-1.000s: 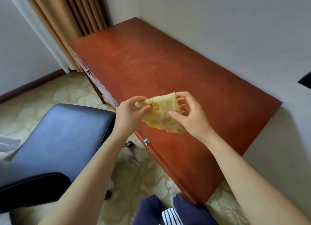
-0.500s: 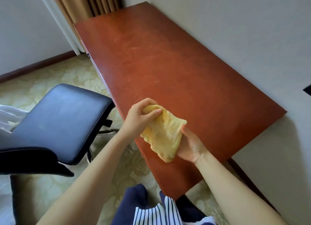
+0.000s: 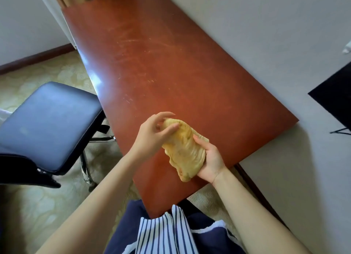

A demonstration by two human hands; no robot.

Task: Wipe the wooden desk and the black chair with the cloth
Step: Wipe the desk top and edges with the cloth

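Cloth (image 3: pixel 185 151) now lower, between hands (image 3: pixel 152 138) (image 3: pixel 210 159)

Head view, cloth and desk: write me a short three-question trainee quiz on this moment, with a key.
1. True or false: the cloth lies spread flat on the desk.
2. The black chair stands: A) to the desk's left, B) to its right, C) pushed under it.
3. Short answer: which hands hold the cloth?
Key: 1 false, it is bunched up in the hands. 2 A. 3 both: the left hand pinches its top end, the right hand grips its lower part.
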